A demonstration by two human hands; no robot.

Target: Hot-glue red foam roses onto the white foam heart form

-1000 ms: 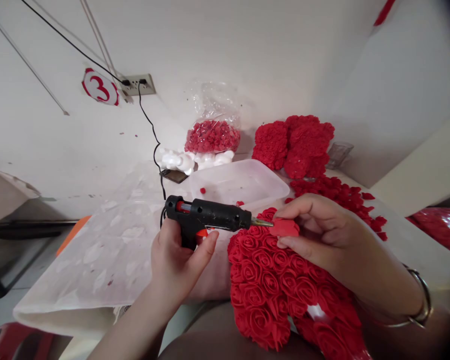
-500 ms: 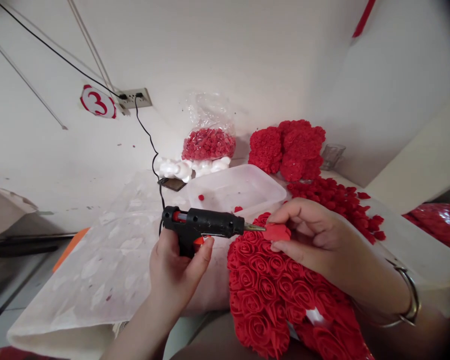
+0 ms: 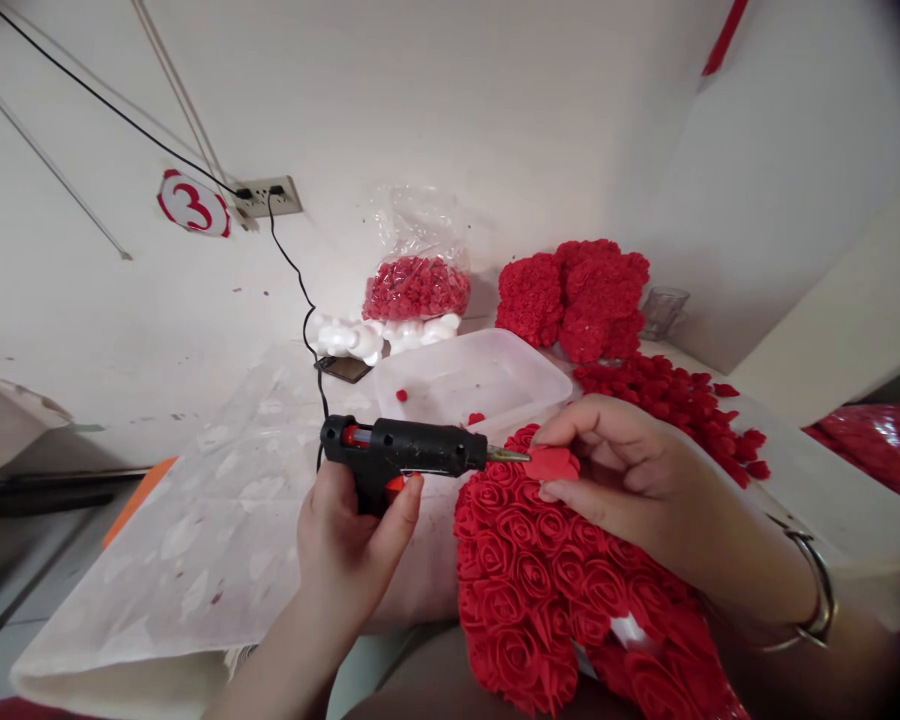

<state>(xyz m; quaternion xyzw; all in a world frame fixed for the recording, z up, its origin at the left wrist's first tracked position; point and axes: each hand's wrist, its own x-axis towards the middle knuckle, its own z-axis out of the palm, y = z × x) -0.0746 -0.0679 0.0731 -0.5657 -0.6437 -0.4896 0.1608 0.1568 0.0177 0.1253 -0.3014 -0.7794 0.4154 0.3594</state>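
My left hand point(image 3: 352, 540) is wrapped round the grip of a black glue gun point(image 3: 427, 447), its thumb beside the orange trigger. The brass nozzle points right and meets a small red foam rose point(image 3: 553, 463). That rose is pinched between the thumb and fingers of my right hand point(image 3: 630, 465), which has a metal bangle at the wrist. Below both hands, a shape covered in red foam roses point(image 3: 540, 590) rests at my lap. A small white patch point(image 3: 628, 630) shows between its roses near the lower right.
Behind are a translucent plastic tray point(image 3: 472, 375), a bag of red roses point(image 3: 418, 285), white foam shapes point(image 3: 349, 338) and a phone point(image 3: 343, 369). At right sit a rose-covered figure point(image 3: 577, 300), loose roses point(image 3: 667, 400) and a glass point(image 3: 664, 312). The gun's cord runs to a wall socket point(image 3: 268, 197).
The glue gun and the rose have hardly moved; the nozzle stays against the rose. The whole view has shifted very slightly.
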